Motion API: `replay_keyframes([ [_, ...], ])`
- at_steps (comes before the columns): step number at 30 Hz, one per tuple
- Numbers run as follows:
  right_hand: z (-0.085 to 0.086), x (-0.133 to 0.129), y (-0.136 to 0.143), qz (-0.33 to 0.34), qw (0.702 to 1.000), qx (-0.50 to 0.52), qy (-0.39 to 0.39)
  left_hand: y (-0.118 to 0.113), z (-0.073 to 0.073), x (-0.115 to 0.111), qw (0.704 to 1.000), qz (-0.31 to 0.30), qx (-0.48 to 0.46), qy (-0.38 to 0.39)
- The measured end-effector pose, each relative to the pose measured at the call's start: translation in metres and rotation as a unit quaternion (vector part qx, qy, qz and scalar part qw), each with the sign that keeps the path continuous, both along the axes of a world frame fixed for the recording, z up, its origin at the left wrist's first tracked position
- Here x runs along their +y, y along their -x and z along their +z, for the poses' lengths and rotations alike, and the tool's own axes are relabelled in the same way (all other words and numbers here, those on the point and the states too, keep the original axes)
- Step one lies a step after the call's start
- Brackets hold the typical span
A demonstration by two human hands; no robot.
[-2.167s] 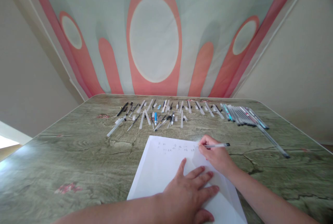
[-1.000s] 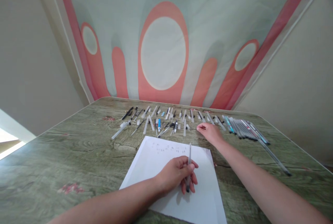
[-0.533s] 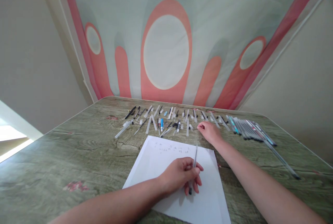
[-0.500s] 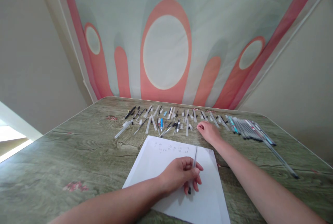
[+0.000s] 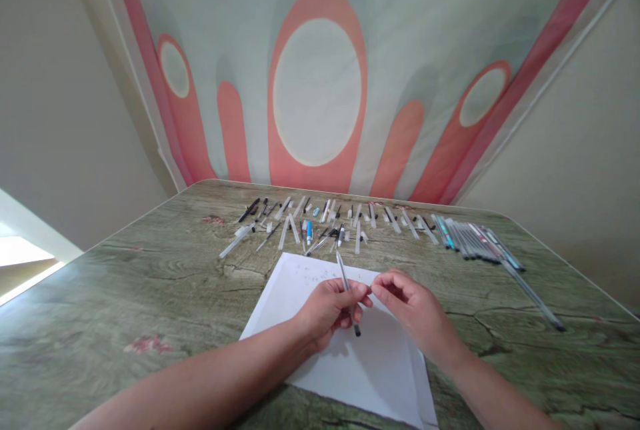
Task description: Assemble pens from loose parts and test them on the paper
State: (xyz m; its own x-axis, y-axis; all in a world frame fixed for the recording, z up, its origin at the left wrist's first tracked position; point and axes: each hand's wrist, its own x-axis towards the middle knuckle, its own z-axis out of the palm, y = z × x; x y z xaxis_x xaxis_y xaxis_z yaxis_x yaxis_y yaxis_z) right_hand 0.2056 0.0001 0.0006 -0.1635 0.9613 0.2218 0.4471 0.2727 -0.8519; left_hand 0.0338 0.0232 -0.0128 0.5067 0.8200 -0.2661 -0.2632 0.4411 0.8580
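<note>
A clear-barrelled pen [image 5: 343,270] with a dark end is gripped between the thumb and fingers of my left hand [image 5: 333,310], above a white sheet of paper [image 5: 380,377]. The pen slants, its dark end toward me. Close on the right, my right hand [image 5: 417,307] has thumb and forefinger pinched together near my left fingertips. Whatever is in that pinch is too small to make out. Faint handwriting [image 5: 315,277] shows along the top of the sheet.
Loose pen parts, such as clear barrels [image 5: 357,238], dark refills [image 5: 270,237] and a blue-and-white piece [image 5: 309,233], spread across the back of the wood-patterned table [image 5: 165,310]. Several pens [image 5: 470,240] lie in a row at right, with one long pen [image 5: 535,300] nearer me.
My right hand has come back from the pen parts toward my left hand, over the paper. My left hand has shifted slightly left and up, and the pen now leans left.
</note>
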Motion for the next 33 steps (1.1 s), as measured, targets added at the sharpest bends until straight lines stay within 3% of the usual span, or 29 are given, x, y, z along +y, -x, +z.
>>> replay_keyframes([
  [7, 0.001, -0.008, 0.008, -0.020, 0.997, -0.007, -0.077, 0.003, 0.004, -0.005, 0.999, -0.030, -0.011, 0.040],
  [10, 0.000, -0.009, 0.006, -0.015, 0.997, 0.000, -0.075, 0.004, 0.006, -0.004, 0.997, -0.037, -0.031, 0.061],
  [14, -0.003, -0.008, 0.004, 0.010, 0.995, 0.088, 0.038, 0.002, 0.008, -0.004, 0.999, -0.040, -0.007, 0.003],
  [17, -0.005, -0.008, 0.007, 0.063, 0.975, 0.165, 0.132, -0.001, 0.008, -0.009, 0.994, -0.075, 0.049, -0.061],
  [21, -0.007, -0.013, 0.016, 0.107, 0.960, 0.186, 0.181, -0.005, 0.004, -0.019, 0.981, -0.128, 0.125, -0.080],
  [25, -0.001, -0.016, 0.019, 0.117, 0.934, 0.256, 0.221, -0.007, 0.004, -0.022, 0.978, -0.152, 0.118, -0.086],
  [29, 0.018, -0.013, 0.006, 0.057, 0.906, 0.404, 0.115, -0.003, 0.007, -0.015, 0.980, -0.146, 0.084, -0.103],
  [33, 0.031, -0.015, -0.016, 0.018, 0.914, 0.403, 0.039, 0.003, 0.012, -0.004, 0.992, -0.090, -0.007, -0.087],
])
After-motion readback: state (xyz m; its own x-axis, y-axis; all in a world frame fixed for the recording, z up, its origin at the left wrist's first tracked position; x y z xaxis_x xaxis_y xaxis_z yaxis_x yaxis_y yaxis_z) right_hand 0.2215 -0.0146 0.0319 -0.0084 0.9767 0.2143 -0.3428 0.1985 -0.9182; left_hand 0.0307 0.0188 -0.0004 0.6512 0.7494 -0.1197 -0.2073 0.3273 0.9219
